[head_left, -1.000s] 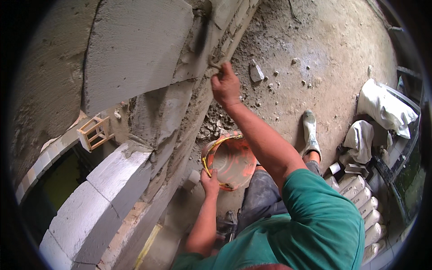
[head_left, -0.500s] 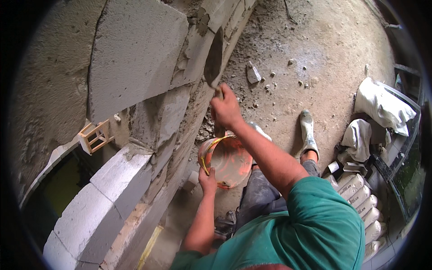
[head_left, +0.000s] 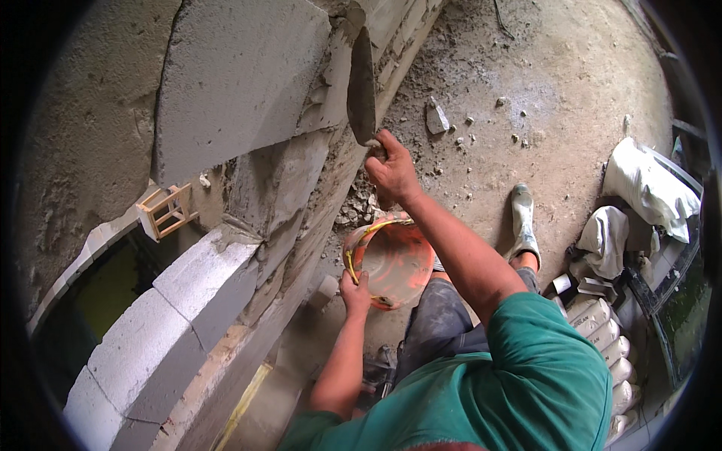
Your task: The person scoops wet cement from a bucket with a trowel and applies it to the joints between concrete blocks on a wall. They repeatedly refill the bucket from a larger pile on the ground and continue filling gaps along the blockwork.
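Holding a trowel (head_left: 362,90) by its handle, the right hand (head_left: 392,169) has its fingers clamped around it; the dark blade points away over the edge of the block wall (head_left: 241,83), though I cannot tell whether they touch. The left hand (head_left: 356,292) has its fingers clamped on the near-wall rim of an orange bucket (head_left: 420,255), grey-smeared inside, near some rubble (head_left: 357,204). Dark printed lettering marks the stacked pale bags (head_left: 594,319) at right.
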The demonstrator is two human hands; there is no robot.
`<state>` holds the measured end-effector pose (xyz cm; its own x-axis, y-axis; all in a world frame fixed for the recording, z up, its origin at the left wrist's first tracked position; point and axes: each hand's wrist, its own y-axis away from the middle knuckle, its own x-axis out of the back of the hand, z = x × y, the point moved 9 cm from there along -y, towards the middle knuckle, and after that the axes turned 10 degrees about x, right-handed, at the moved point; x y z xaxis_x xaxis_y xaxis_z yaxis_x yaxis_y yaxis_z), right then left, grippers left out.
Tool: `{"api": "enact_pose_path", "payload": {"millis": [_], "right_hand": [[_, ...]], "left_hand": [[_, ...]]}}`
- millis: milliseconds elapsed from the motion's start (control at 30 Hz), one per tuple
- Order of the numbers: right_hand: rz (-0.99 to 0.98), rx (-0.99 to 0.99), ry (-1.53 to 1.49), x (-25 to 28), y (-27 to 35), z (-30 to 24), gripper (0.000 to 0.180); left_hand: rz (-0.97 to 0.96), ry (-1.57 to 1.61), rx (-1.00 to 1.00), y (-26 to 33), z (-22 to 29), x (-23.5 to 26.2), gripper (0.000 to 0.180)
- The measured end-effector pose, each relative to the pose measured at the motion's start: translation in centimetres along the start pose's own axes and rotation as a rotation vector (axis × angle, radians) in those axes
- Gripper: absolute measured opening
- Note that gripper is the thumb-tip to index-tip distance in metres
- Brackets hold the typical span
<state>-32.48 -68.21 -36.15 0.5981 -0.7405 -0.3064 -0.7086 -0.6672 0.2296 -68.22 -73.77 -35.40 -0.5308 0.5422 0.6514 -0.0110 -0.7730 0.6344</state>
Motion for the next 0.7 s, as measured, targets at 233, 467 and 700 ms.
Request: {"api": "enact_pose_path", "payload": {"millis": [233,467,700], "right_hand": [[-0.274,0.142,0.228,-3.5,3.6,-0.5,0.019],[-0.111,0.054,0.087,-1.6,5.9,-0.7,0.023],[-0.028,-0.139,-0.292,0.4,1.3,-0.1,0.028]], "left_hand": [[0.01,-0.01,-0.038,0.4,0.6,-0.6,0.025],[-0.026,-0.087,-0.025,0.3,1.9,-0.9,0.022],[0.001,-0.016,-0.046,-0.2,1.1,-0.7,0.026]]}}
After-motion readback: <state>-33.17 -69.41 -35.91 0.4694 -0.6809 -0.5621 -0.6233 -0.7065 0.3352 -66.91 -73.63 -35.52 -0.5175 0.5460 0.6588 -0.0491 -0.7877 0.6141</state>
